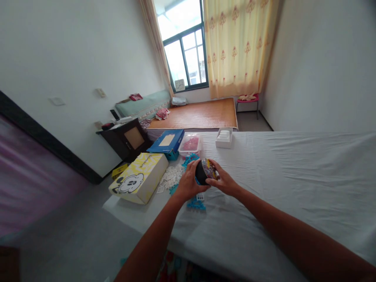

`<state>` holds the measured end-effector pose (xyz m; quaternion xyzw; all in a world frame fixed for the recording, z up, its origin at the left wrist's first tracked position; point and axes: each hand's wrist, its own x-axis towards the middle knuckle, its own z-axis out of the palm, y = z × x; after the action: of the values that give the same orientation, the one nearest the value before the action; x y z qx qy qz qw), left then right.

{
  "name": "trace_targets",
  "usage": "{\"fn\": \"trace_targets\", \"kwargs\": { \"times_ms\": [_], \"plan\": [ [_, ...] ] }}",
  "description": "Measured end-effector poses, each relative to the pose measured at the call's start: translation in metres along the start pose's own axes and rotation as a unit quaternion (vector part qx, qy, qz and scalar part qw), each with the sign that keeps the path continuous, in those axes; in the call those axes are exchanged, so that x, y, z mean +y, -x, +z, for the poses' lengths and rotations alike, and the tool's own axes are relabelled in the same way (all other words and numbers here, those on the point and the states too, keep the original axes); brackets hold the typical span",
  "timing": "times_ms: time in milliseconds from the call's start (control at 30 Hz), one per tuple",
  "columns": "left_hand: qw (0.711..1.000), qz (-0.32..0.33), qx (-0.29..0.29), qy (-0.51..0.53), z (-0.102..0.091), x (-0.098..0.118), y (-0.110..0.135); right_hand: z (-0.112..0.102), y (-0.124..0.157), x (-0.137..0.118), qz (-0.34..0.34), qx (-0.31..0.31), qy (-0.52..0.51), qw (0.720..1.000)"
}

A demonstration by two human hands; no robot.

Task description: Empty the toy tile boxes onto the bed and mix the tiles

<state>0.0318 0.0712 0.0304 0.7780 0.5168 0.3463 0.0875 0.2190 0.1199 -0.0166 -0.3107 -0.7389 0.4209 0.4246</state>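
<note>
Left hand [189,182] and right hand [223,181] clamp fingers around a container [201,173], black side leftward, patterned side rightward; print unreadable.

Bare left hand [188,182], bare right hand [225,181], slender fingers [217,166], narrow uncovered wrists [178,198], left forearm [157,237] and right forearm [282,226] bare along their visible length, widening smoothly toward the near end

We've 1 cam, head-worn, looking fwd & down over our own forearms [155,239], which enter from the bottom edge. L hand [188,182] & R hand [225,181] sit near us, approx. mid-frame, over the white sheet [264,188]. View's wide: it runs past the bed [202,111] to the window [190,55] at the far end, well away from us, w/ L wall [88,47] & R wall [323,70] both in shot.
</note>
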Motion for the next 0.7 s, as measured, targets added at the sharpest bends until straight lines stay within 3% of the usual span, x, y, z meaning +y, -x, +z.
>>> {"fn": "trace_targets", "kwargs": {
  "times_ms": [167,267,367,467,533,600,700],
  "plan": [
    [1.0,-0.012,0.014,0.003,0.022,0.001,0.0,0.006,0.001,0.001,-0.029,0.027,0.057,0.998],
    [1.0,-0.004,0.014,0.008,0.029,0.0,-0.001,-0.005,-0.003,0.002,-0.067,0.028,0.136,0.988],
    [0.999,-0.01,-0.028,-0.019,0.012,-0.012,0.0,-0.042,-0.011,0.012,-0.078,0.059,0.282,0.954],
    [0.995,-0.058,-0.031,-0.074,-0.015,-0.031,0.009,-0.094,-0.019,0.036,0.003,0.138,0.427,0.894],
    [0.992,-0.064,-0.036,-0.106,-0.022,-0.038,0.021,-0.122,-0.02,0.056,0.065,0.168,0.481,0.858],
    [0.988,-0.044,-0.064,-0.133,-0.018,-0.039,0.032,-0.136,-0.019,0.071,0.11,0.17,0.509,0.836],
    [0.979,-0.036,-0.107,-0.169,-0.004,-0.036,0.04,-0.132,-0.019,0.077,0.123,0.161,0.541,0.816]
  ]
}}
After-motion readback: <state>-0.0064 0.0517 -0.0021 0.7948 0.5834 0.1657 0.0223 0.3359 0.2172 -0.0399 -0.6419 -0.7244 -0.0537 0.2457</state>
